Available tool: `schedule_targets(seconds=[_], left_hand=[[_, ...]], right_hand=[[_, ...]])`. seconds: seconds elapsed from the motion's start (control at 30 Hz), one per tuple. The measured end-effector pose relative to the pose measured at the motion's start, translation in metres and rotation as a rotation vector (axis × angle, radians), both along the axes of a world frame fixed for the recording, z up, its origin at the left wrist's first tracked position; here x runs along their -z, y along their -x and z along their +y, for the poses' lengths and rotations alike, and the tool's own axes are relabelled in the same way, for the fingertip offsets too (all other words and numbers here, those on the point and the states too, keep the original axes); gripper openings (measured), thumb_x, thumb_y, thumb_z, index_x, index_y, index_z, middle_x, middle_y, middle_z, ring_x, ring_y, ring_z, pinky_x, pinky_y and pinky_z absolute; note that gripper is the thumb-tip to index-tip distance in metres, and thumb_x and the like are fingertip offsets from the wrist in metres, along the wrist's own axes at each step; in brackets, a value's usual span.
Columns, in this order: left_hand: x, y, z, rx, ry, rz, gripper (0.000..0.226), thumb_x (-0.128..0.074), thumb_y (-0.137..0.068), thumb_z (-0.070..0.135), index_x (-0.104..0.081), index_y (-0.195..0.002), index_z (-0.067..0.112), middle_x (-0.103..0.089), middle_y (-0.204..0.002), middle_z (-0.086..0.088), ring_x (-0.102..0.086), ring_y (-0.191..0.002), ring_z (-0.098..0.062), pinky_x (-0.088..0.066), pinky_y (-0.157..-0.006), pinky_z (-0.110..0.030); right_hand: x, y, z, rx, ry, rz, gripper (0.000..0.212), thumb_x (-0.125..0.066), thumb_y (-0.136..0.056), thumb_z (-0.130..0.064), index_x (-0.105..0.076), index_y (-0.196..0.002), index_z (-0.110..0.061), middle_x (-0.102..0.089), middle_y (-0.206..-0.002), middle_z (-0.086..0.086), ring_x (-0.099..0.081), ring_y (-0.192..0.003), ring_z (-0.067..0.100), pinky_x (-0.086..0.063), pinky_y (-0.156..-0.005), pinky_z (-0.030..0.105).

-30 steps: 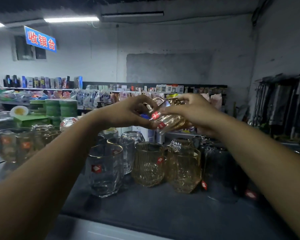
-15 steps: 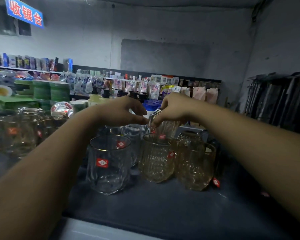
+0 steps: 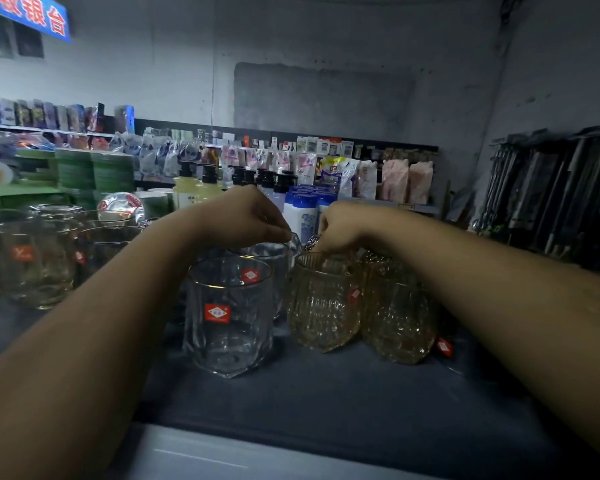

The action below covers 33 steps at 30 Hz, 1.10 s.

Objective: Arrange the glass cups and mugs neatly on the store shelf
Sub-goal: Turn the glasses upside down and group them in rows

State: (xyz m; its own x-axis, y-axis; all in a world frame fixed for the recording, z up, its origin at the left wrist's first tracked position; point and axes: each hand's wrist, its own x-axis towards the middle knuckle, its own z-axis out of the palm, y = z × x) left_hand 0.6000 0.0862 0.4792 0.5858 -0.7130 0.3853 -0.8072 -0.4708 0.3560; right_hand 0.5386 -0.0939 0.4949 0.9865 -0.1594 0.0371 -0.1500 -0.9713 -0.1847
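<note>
Dim shop aisle, grey plaster wall behind, with a dark, matte store shelf (image 3: 326, 393) running across the foreground. On it stands a clear faceted tumbler (image 3: 227, 317), thick-walled and angular at the base, with a thin rim line and red diamond labels. Just to its right are a ribbed amber cup (image 3: 321, 306) with fine vertical flutes and a second amber cup (image 3: 399, 317) with a rougher cut pattern, the two touching. A rear clear cup (image 3: 271, 261) stands right behind the tumbler. More clear mugs (image 3: 39, 258) crowd the shelf's left end.

The left hand (image 3: 243, 216) has curled fingers whose tips meet the rear clear cup's rim; whether that grip pinches the glass I cannot tell. The right hand (image 3: 343, 226) has its grip closed over a cut-glass mug (image 3: 311, 241), mostly hidden, low behind the ribbed amber cup.

A second ago both hands held that mug high and tilted above the row; it has since come down among the cups, and the view has dipped, pushing the blue sign (image 3: 32, 15) to the top corner.
</note>
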Motion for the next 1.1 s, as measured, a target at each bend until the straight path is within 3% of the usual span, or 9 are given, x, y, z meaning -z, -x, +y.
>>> schedule_targets(seconds=[0.13,0.27,0.4,0.53,0.77,0.83,0.93,1.1], left_hand=[[0.002,-0.001,0.002,0.006,-0.027,0.008,0.021,-0.068,-0.096,0.029,-0.079,-0.112,0.021,-0.078,-0.106,0.005,-0.073,-0.094,-0.017,-0.058,-0.091,-0.041],[0.002,-0.002,0.002,0.006,-0.034,0.000,0.020,-0.068,-0.095,0.028,-0.078,-0.111,0.021,-0.078,-0.105,0.004,-0.073,-0.092,-0.017,-0.058,-0.088,-0.039],[0.000,-0.001,0.001,0.007,-0.043,0.001,0.020,-0.068,-0.095,0.027,-0.078,-0.111,0.020,-0.078,-0.105,0.004,-0.072,-0.090,-0.015,-0.057,-0.086,-0.034],[-0.002,0.001,-0.001,-0.002,-0.070,0.006,0.020,-0.068,-0.095,0.026,-0.079,-0.110,0.019,-0.078,-0.104,0.003,-0.073,-0.090,-0.018,-0.059,-0.087,-0.040],[-0.009,0.008,-0.005,-0.048,-0.092,0.020,0.020,-0.068,-0.095,0.020,-0.079,-0.112,0.013,-0.077,-0.105,-0.001,-0.069,-0.079,-0.009,-0.045,-0.050,-0.007],[-0.011,0.010,-0.004,-0.055,-0.091,0.025,0.020,-0.069,-0.095,0.019,-0.079,-0.111,0.013,-0.077,-0.106,-0.001,-0.069,-0.082,-0.009,-0.050,-0.058,-0.010],[-0.012,0.011,-0.002,-0.048,-0.096,0.035,0.019,-0.071,-0.092,0.019,-0.080,-0.108,0.014,-0.078,-0.104,0.001,-0.072,-0.092,-0.014,-0.058,-0.091,-0.039],[-0.012,0.010,-0.001,-0.037,-0.093,0.020,0.018,-0.073,-0.091,0.020,-0.081,-0.106,0.016,-0.078,-0.103,0.003,-0.073,-0.093,-0.015,-0.056,-0.097,-0.046]], right_hand=[[-0.005,0.006,0.001,-0.030,0.007,0.002,0.039,-0.077,-0.087,-0.037,-0.067,-0.109,-0.006,-0.066,-0.097,0.006,-0.064,-0.087,0.020,-0.053,-0.069,0.031],[-0.008,0.014,-0.002,-0.067,0.038,-0.010,0.044,-0.075,-0.088,-0.040,-0.069,-0.115,-0.006,-0.070,-0.109,0.008,-0.068,-0.098,0.023,-0.057,-0.083,0.036],[-0.009,0.026,-0.010,-0.109,-0.009,-0.085,0.038,-0.075,-0.089,-0.035,-0.071,-0.114,-0.006,-0.070,-0.109,0.007,-0.070,-0.091,0.022,-0.059,-0.072,0.032],[-0.001,0.037,-0.017,-0.179,0.037,-0.171,0.033,-0.074,-0.091,-0.033,-0.072,-0.115,-0.012,-0.072,-0.111,0.003,-0.066,-0.100,0.018,-0.053,-0.085,0.031],[0.005,0.038,-0.022,-0.202,0.027,-0.211,0.026,-0.075,-0.090,-0.033,-0.078,-0.109,-0.015,-0.075,-0.107,0.000,-0.068,-0.099,0.016,-0.056,-0.091,0.038],[0.005,0.038,-0.024,-0.209,0.028,-0.215,0.024,-0.075,-0.091,-0.031,-0.079,-0.108,-0.015,-0.076,-0.106,0.001,-0.068,-0.097,0.016,-0.055,-0.086,0.033],[0.005,0.037,-0.024,-0.204,0.056,-0.220,0.023,-0.074,-0.091,-0.030,-0.079,-0.106,-0.014,-0.076,-0.103,0.002,-0.068,-0.094,0.016,-0.056,-0.086,0.035],[0.005,0.039,-0.026,-0.219,0.067,-0.229,0.021,-0.074,-0.091,-0.029,-0.080,-0.105,-0.014,-0.075,-0.102,0.001,-0.067,-0.092,0.015,-0.056,-0.082,0.033]])
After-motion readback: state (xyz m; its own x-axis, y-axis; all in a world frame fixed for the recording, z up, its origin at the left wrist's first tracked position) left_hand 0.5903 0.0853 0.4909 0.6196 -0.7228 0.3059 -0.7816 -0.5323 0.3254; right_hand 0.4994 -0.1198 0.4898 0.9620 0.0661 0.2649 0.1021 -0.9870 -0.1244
